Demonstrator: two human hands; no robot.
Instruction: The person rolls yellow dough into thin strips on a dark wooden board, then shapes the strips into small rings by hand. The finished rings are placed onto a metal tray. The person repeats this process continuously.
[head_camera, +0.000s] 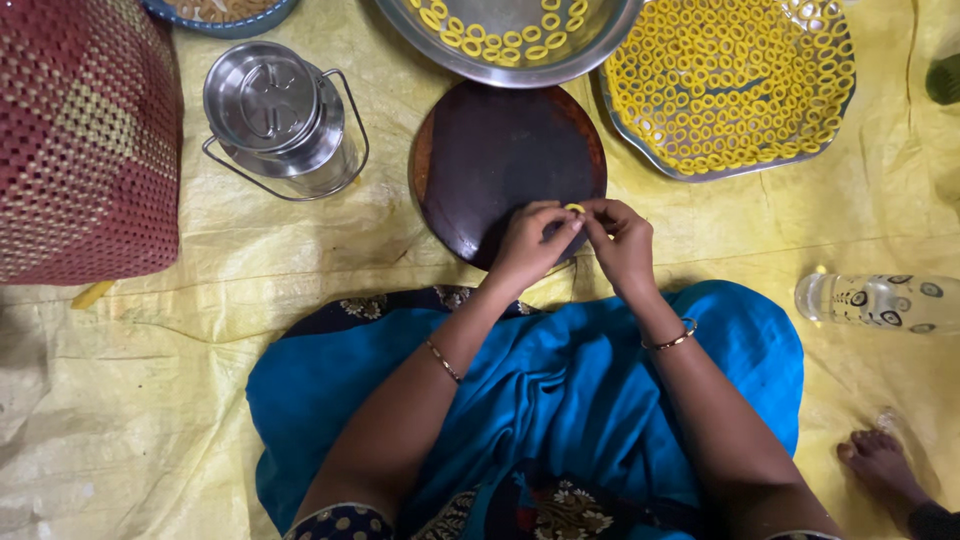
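Note:
My left hand and my right hand meet over the near edge of a round dark wooden board. Their fingertips pinch a small yellow dough ring between them. Beyond the board stands a round steel bowl holding several yellow rings. To its right lies a scalloped steel tray covered with many more rings laid flat.
A lidded steel can with wire handles stands left of the board. A red woven bag is at far left. A clear patterned bottle lies on the yellow sheet at right. Another person's foot shows bottom right.

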